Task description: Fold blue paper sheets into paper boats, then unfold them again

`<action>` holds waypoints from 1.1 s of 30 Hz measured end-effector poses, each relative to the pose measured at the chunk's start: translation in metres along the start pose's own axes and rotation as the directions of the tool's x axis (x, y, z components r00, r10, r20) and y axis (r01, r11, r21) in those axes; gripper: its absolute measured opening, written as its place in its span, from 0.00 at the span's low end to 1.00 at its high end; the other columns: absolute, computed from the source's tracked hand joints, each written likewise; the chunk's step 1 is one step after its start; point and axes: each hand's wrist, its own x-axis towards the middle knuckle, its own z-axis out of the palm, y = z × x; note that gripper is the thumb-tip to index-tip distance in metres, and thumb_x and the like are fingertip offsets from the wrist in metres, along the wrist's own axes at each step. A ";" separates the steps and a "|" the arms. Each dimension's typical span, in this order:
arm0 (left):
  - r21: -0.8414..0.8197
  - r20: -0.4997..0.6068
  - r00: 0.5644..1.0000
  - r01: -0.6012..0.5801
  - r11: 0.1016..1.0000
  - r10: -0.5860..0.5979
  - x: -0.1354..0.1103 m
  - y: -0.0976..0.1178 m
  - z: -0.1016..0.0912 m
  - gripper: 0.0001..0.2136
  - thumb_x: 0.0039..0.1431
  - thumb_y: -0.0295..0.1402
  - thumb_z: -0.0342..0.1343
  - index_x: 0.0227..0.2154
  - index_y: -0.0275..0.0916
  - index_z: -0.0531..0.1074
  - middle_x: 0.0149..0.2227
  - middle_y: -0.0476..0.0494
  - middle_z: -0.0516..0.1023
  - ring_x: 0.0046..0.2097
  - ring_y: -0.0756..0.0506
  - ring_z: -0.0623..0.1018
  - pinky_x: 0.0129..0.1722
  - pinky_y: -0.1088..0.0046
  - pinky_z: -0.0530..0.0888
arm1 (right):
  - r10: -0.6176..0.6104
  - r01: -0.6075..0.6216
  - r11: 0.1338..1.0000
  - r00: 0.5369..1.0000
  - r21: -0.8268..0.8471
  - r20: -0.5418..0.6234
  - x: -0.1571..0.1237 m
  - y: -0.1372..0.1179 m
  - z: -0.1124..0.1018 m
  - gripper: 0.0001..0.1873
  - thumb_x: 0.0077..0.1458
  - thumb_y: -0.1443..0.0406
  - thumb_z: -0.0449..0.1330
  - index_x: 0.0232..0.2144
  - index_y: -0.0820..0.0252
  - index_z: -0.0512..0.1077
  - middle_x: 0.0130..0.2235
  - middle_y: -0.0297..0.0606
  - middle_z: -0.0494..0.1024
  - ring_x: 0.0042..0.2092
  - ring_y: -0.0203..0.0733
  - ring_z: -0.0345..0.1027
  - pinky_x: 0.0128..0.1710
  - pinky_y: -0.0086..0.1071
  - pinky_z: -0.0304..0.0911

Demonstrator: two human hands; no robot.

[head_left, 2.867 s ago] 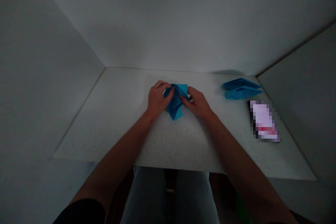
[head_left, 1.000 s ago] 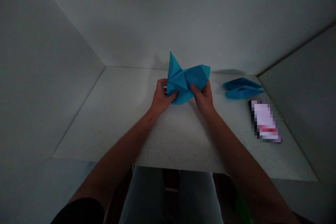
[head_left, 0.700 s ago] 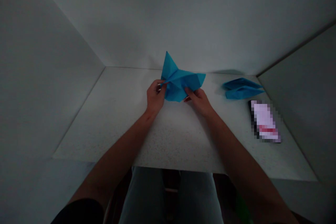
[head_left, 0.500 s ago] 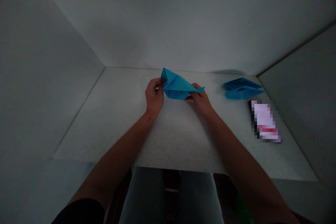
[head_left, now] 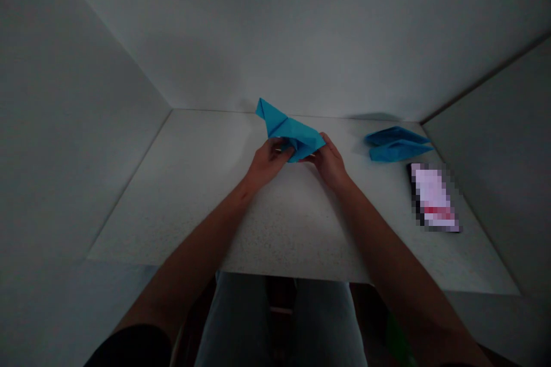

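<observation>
A partly folded blue paper piece (head_left: 289, 131) is held just above the middle of the white table (head_left: 185, 195). Its pointed tip sticks up to the far left. My left hand (head_left: 267, 161) grips the paper's near lower edge from beneath, fingers closed on it. My right hand (head_left: 329, 161) pinches its right end, thumb on top. Both forearms reach in from the near edge.
A second folded blue paper shape (head_left: 396, 144) lies at the far right of the table. Nearer on the right lies a phone (head_left: 433, 197) with a lit screen. White walls close in the table on the left, back and right.
The paper was pressed on the table, then lifted and opened up. It has since been tipped flatter and lower, its tip swinging left. My left hand moved under its near edge.
</observation>
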 end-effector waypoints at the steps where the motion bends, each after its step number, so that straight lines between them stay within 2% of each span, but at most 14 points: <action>1: -0.059 0.024 1.000 0.004 0.998 -0.002 0.001 0.000 0.001 0.20 0.65 0.48 0.70 0.48 0.39 0.76 0.48 0.35 0.86 0.45 0.39 0.87 0.46 0.60 0.85 | -0.004 0.004 1.000 1.000 0.003 0.006 -0.001 0.000 0.001 0.32 0.56 0.33 0.72 0.40 0.49 0.70 0.39 0.33 0.83 0.44 0.49 0.82 0.44 0.45 0.84; 4: -0.180 0.049 0.999 0.012 0.984 -0.003 0.004 -0.002 0.003 0.25 0.57 0.52 0.75 0.47 0.39 0.76 0.46 0.35 0.87 0.47 0.37 0.87 0.46 0.59 0.85 | -0.008 0.008 1.000 1.000 -0.010 0.006 -0.001 0.003 0.001 0.33 0.56 0.31 0.71 0.41 0.49 0.71 0.40 0.34 0.83 0.43 0.48 0.82 0.45 0.45 0.83; 8: -0.191 -0.023 1.000 0.007 0.982 -0.012 0.006 -0.005 0.001 0.28 0.48 0.46 0.80 0.48 0.40 0.77 0.47 0.37 0.88 0.49 0.35 0.87 0.51 0.57 0.85 | 0.025 -0.026 0.999 1.000 -0.042 -0.018 0.004 0.014 -0.006 0.38 0.51 0.28 0.71 0.39 0.50 0.72 0.35 0.34 0.83 0.35 0.45 0.81 0.39 0.40 0.81; 11: -0.078 -0.116 0.993 -0.034 0.996 0.024 0.003 -0.005 -0.003 0.21 0.51 0.39 0.77 0.45 0.40 0.77 0.41 0.42 0.87 0.44 0.37 0.87 0.46 0.59 0.84 | 0.054 -0.051 0.996 0.998 -0.079 0.039 0.006 0.021 -0.011 0.35 0.52 0.30 0.73 0.40 0.51 0.76 0.33 0.35 0.83 0.34 0.46 0.80 0.38 0.40 0.79; 15: 0.161 -0.175 0.978 -0.083 0.983 0.111 0.000 -0.003 -0.009 0.06 0.61 0.34 0.67 0.39 0.41 0.77 0.32 0.46 0.81 0.36 0.41 0.83 0.41 0.63 0.81 | -0.038 0.053 0.984 0.995 -0.170 0.089 0.005 0.023 -0.015 0.28 0.55 0.36 0.74 0.36 0.51 0.77 0.35 0.36 0.83 0.39 0.48 0.80 0.43 0.43 0.79; 17: 0.223 -0.186 0.967 -0.129 0.966 0.172 0.000 -0.003 -0.010 0.04 0.63 0.33 0.66 0.37 0.42 0.76 0.36 0.43 0.82 0.37 0.42 0.82 0.41 0.64 0.81 | -0.076 0.083 0.976 0.996 -0.199 0.042 0.004 0.023 -0.015 0.27 0.51 0.39 0.77 0.35 0.50 0.77 0.37 0.37 0.84 0.43 0.50 0.80 0.48 0.45 0.78; 19: 0.221 -0.207 0.944 -0.210 0.952 0.256 0.000 -0.001 -0.010 0.05 0.64 0.35 0.65 0.38 0.42 0.76 0.47 0.37 0.83 0.44 0.41 0.83 0.42 0.65 0.82 | -0.083 0.076 0.974 0.996 -0.212 -0.026 0.005 0.023 -0.013 0.26 0.50 0.40 0.76 0.38 0.50 0.78 0.42 0.40 0.85 0.46 0.53 0.81 0.49 0.47 0.78; 21: 0.181 -0.235 0.916 -0.287 0.941 0.325 0.001 0.001 -0.007 0.08 0.69 0.41 0.64 0.41 0.42 0.75 0.57 0.34 0.80 0.52 0.41 0.83 0.45 0.66 0.83 | -0.050 0.026 0.978 0.992 -0.205 -0.113 0.007 0.023 -0.010 0.27 0.52 0.39 0.73 0.40 0.50 0.78 0.42 0.41 0.86 0.44 0.54 0.82 0.45 0.48 0.79; 23: 0.120 -0.263 0.901 -0.324 0.939 0.344 0.001 0.003 -0.004 0.14 0.74 0.49 0.60 0.44 0.43 0.73 0.58 0.35 0.80 0.55 0.41 0.82 0.49 0.64 0.83 | 0.013 -0.047 0.986 0.979 -0.163 -0.203 0.009 0.021 -0.008 0.27 0.53 0.38 0.69 0.40 0.51 0.78 0.38 0.40 0.85 0.38 0.54 0.82 0.40 0.48 0.79; 25: 0.043 -0.292 0.899 -0.328 0.944 0.326 0.001 0.004 -0.002 0.19 0.77 0.56 0.56 0.46 0.44 0.69 0.57 0.36 0.81 0.55 0.42 0.82 0.53 0.61 0.82 | 0.068 -0.094 0.992 0.960 -0.082 -0.273 0.011 0.018 -0.007 0.28 0.52 0.38 0.69 0.39 0.52 0.76 0.34 0.40 0.83 0.35 0.53 0.81 0.36 0.46 0.80; 28: -0.087 -0.389 0.895 -0.274 0.958 0.221 0.005 -0.001 -0.004 0.22 0.76 0.61 0.54 0.46 0.46 0.65 0.53 0.38 0.81 0.52 0.42 0.83 0.53 0.60 0.84 | 0.111 -0.105 0.994 0.955 0.037 -0.276 0.012 0.011 -0.010 0.24 0.49 0.45 0.70 0.39 0.53 0.74 0.31 0.38 0.81 0.33 0.50 0.80 0.32 0.41 0.79; 31: -0.233 -0.529 0.848 -0.178 0.956 0.029 0.012 -0.009 -0.010 0.20 0.76 0.59 0.55 0.46 0.47 0.62 0.47 0.43 0.78 0.44 0.44 0.84 0.48 0.62 0.86 | 0.124 -0.099 0.988 0.965 0.117 -0.232 0.011 0.003 -0.013 0.21 0.45 0.50 0.70 0.38 0.53 0.73 0.29 0.35 0.79 0.29 0.46 0.77 0.27 0.37 0.77; 33: -0.320 -0.571 0.817 -0.135 0.938 -0.078 0.016 -0.012 -0.013 0.18 0.76 0.55 0.56 0.46 0.47 0.61 0.45 0.44 0.77 0.40 0.45 0.84 0.46 0.63 0.86 | 0.123 -0.099 0.986 0.977 0.135 -0.176 0.009 -0.001 -0.013 0.21 0.44 0.52 0.70 0.37 0.54 0.72 0.28 0.34 0.78 0.26 0.44 0.74 0.25 0.36 0.76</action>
